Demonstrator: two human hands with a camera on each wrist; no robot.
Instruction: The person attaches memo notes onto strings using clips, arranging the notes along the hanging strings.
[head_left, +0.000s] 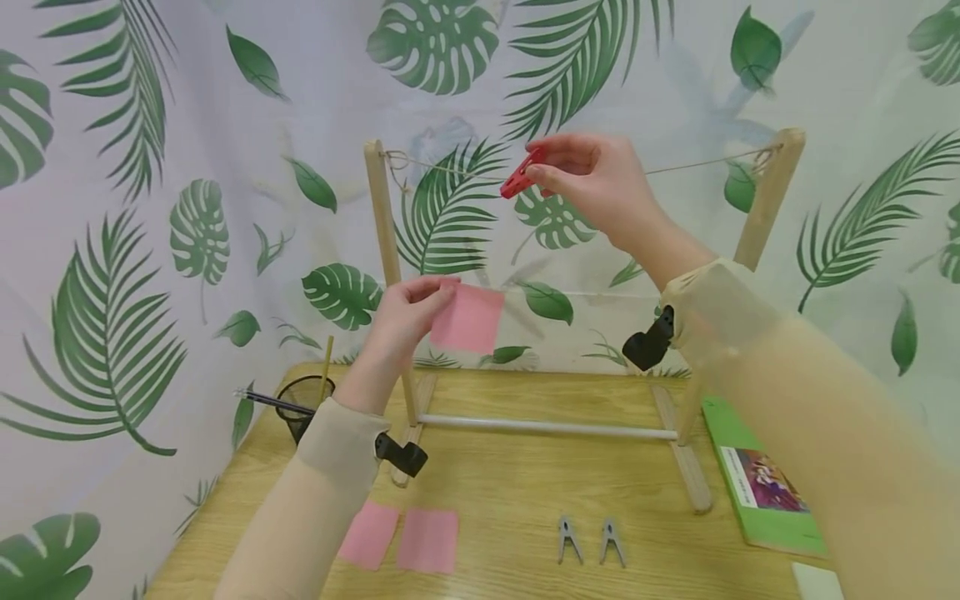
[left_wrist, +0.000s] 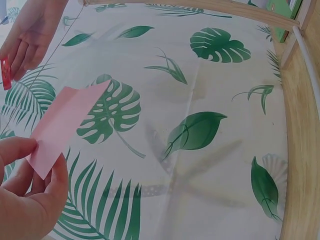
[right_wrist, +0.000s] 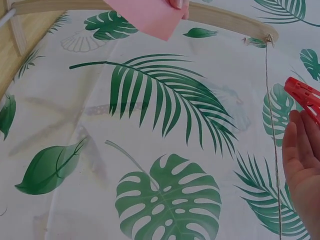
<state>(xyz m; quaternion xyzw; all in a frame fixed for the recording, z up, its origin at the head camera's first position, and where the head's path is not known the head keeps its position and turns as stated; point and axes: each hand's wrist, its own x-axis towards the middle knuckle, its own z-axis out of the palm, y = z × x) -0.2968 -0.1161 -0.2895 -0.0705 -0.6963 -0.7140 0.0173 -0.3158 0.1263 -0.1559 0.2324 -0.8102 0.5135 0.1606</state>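
Note:
My left hand [head_left: 408,317] pinches a square pink paper note [head_left: 468,319] by its upper left corner, in front of the frame's left post. In the left wrist view that pink note [left_wrist: 62,122] hangs from thumb and fingers. Higher up, my right hand [head_left: 596,179] holds a red clothespin [head_left: 522,173] between thumb and fingers, close to the thin string [head_left: 450,170] in the head view. The right wrist view shows the red clothespin [right_wrist: 302,95] beside the string [right_wrist: 272,135], apart from it. The string is tied between two wooden posts.
Two more pink notes [head_left: 427,542] and two grey clothespins [head_left: 568,539] lie on the wooden table [head_left: 510,492]. A mesh pen cup [head_left: 303,392] stands at the left. On the right lie a green book [head_left: 783,525] and a white item [head_left: 817,581]. The wooden frame [head_left: 386,221] has a white crossbar [head_left: 547,427].

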